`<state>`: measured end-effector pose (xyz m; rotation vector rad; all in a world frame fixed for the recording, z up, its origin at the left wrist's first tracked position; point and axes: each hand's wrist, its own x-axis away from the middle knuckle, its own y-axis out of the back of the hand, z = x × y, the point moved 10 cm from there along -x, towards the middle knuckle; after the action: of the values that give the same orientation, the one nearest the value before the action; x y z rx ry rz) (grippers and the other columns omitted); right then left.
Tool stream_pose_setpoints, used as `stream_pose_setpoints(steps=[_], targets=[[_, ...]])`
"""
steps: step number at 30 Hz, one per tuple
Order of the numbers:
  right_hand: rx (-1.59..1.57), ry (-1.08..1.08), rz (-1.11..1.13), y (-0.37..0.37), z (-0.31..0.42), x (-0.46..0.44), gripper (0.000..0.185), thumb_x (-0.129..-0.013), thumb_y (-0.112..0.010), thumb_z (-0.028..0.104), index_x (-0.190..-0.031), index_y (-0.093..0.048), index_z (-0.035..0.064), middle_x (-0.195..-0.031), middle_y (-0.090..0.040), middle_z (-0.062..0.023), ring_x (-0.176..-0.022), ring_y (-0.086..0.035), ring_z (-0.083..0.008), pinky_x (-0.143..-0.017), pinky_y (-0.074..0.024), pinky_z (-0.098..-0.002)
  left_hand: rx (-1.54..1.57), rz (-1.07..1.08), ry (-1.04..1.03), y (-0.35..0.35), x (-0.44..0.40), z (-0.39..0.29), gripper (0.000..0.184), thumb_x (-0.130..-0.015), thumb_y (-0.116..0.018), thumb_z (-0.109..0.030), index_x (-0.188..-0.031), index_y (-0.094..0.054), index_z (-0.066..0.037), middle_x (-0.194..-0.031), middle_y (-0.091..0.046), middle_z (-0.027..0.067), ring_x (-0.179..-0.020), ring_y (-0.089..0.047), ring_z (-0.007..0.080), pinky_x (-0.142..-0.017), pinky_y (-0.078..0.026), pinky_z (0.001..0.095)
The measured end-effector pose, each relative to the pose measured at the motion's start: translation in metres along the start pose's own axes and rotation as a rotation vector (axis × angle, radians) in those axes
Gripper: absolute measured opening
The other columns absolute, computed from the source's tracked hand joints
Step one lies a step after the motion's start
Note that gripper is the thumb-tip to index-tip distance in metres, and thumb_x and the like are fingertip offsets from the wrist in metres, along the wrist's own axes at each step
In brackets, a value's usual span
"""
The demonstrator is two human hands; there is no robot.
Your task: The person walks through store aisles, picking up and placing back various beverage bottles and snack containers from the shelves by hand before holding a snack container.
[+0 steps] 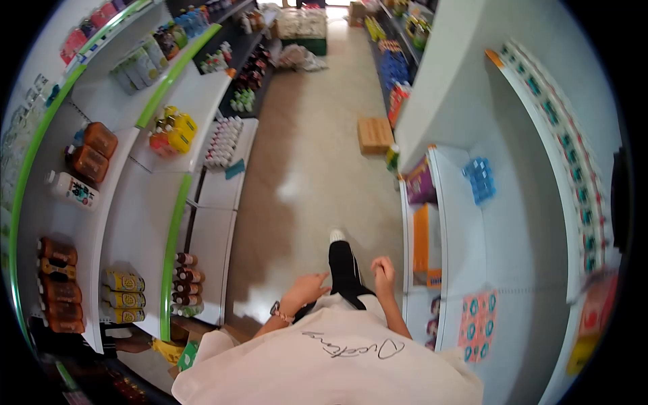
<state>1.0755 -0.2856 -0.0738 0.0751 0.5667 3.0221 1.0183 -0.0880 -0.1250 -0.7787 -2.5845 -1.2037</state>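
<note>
My left hand [306, 290] hangs in front of my body with its fingers stretched out toward the right, holding nothing. A dark watch [275, 308] and a bracelet are on that wrist. On the other side of my leg, my right hand [383, 270] is loosely curled, and I see nothing in it. Neither hand touches a shelf. Nearest to the right hand stands an orange box [422, 236] on the right shelf. Several dark-brown bottles [188, 288] stand low on the left shelf, well away from the left hand.
A tiled aisle [290, 155] runs ahead between shelves. At its right edge sits a cardboard box [375, 136]. The left shelves [115, 169] hold drinks; a blue bottle pack [480, 181] stands on the right shelf. A crumpled bag [300, 59] lies farther ahead.
</note>
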Motion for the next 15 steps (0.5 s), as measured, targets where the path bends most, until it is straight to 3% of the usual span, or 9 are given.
stream_pose_setpoints(steps=[5,7,8,12,15], targets=[[-0.043,0.119,0.034,-0.04,0.008,-0.143,0.012,-0.076,-0.04,-0.003,-0.072,-0.051,0.0015,-0.069,-0.042,-0.0051,-0.062,-0.039,-0.0141,-0.058,-0.0323,-0.0261,0.042,-0.148,0.013,0.094,-0.099,0.035,0.049,-0.086,-0.056,-0.038,-0.124,-0.05,-0.007,-0.105,-0.061,0.0205,-0.095,-0.058,0.0367,-0.082,-0.047,0.045],[-0.074,0.059,0.068,-0.058,0.014,-0.202,0.013,-0.076,-0.039,-0.004,-0.073,-0.05,0.0017,-0.069,-0.04,-0.0041,-0.062,-0.039,-0.0125,-0.057,-0.0319,-0.0261,-0.082,-0.142,0.097,0.151,-0.133,0.039,0.045,-0.086,-0.055,-0.035,-0.121,-0.051,-0.006,-0.102,-0.062,0.0179,-0.094,-0.06,0.0345,-0.078,-0.048,0.0442],[-0.076,0.065,0.085,-0.066,0.025,-0.232,0.013,-0.076,-0.039,-0.004,-0.073,-0.05,0.0017,-0.069,-0.04,-0.0041,-0.062,-0.039,-0.0125,-0.057,-0.0319,-0.0261,-0.081,-0.265,0.011,0.179,-0.153,0.041,0.043,-0.087,-0.055,-0.034,-0.12,-0.051,-0.006,-0.101,-0.063,0.0168,-0.089,-0.061,0.035,-0.076,-0.049,0.0445],[-0.134,0.075,0.151,-0.101,0.065,-0.338,0.015,-0.075,-0.037,-0.003,-0.072,-0.05,0.0029,-0.069,-0.04,-0.0029,-0.059,-0.038,-0.0112,-0.055,-0.0311,-0.0259,-0.048,-0.385,0.029,0.275,-0.217,0.06,0.043,-0.086,-0.056,-0.033,-0.12,-0.052,-0.006,-0.1,-0.063,0.0163,-0.089,-0.06,0.0347,-0.076,-0.048,0.0459],[-0.083,0.127,0.206,-0.124,0.066,-0.403,0.014,-0.077,-0.036,-0.002,-0.071,-0.049,0.0037,-0.069,-0.041,-0.0018,-0.059,-0.038,-0.0102,-0.055,-0.0329,-0.0248,-0.107,-0.416,0.118,0.289,-0.253,0.09,0.044,-0.086,-0.055,-0.034,-0.121,-0.052,-0.007,-0.101,-0.063,0.0162,-0.092,-0.06,0.0345,-0.078,-0.048,0.046]])
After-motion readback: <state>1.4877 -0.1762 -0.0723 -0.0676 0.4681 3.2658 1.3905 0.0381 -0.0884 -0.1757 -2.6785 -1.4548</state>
